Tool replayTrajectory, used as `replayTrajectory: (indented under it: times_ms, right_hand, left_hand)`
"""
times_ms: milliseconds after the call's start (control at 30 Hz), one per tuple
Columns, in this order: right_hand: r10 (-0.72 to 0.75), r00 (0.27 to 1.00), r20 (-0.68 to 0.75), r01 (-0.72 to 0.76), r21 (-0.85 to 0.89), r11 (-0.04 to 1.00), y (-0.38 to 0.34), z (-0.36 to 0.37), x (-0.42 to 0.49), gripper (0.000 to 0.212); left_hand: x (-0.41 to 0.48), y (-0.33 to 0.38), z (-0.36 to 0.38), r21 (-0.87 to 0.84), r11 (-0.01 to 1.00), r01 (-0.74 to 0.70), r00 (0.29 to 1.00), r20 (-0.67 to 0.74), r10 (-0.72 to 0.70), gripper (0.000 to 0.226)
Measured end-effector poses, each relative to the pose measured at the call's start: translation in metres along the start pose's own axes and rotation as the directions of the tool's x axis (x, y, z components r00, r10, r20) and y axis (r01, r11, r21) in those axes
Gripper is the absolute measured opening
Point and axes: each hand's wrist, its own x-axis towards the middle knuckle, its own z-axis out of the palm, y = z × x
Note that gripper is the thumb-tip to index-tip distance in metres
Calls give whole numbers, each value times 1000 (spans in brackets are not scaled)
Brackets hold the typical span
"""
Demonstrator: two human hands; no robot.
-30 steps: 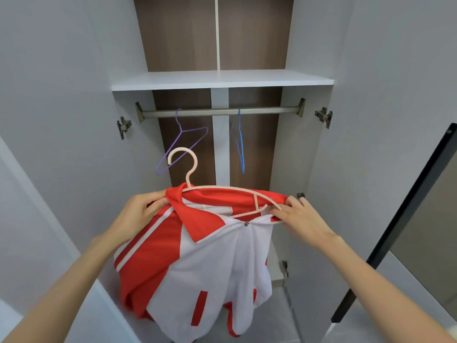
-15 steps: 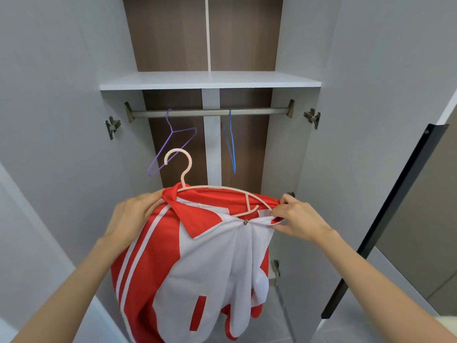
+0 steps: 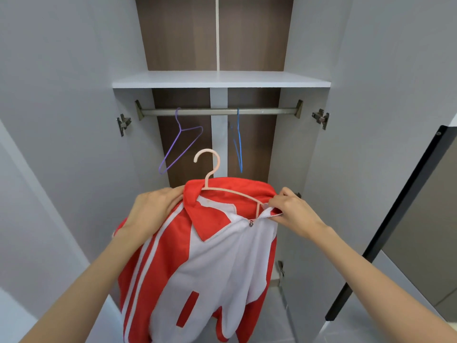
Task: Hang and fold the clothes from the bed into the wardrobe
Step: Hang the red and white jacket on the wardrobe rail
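Wardrobe (image 3: 291, 149): open, grey-white interior, frame centre.
Left hand (image 3: 153, 211): centre left, fingers curled round the jacket's shoulder.
Right hand (image 3: 294, 214): centre right, pinching the jacket's zip edge beside the hanger's end.
Jacket (image 3: 210, 268): red and white, lower centre, draped on the pink hanger (image 3: 210, 169).
Hook: free, below the rail (image 3: 217, 111).
Rail: upper centre, under the shelf (image 3: 220, 79); carries a purple hanger (image 3: 180, 147) and a blue hanger (image 3: 238, 144).

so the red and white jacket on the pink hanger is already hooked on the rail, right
Not hooked yet. The head view shows the pink hanger with the jacket held below the rail by the left hand and right hand.
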Motion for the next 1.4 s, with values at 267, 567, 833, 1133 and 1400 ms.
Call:
replayTrajectory:
  times_ms: [267,567,833,1133,1400]
  right_hand:
    - [-201,892,-406,264,104,959,-63,-12,29,18]
    - [119,977,-179,-73,243,967,-39,-38,28,48]
    - [181,956,-232,-98,331,939,-54,-48,25,40]
    - [238,948,-210,-117,465,877,-57,-47,20,38]
    - [72,993,-96,-38,312,949,-42,-37,2,23]
  left_hand:
    - [12,55,16,-97,994,45,995,89,-37,33]
    - [18,46,-16,-459,879,130,989,2,-145,24]
    - [27,61,-17,-546,837,32,997,78,12,27]
    - [24,68,-9,-499,866,-34,999,-5,37,29]
    - [53,40,-21,-550,835,34,968,-190,-164,39]
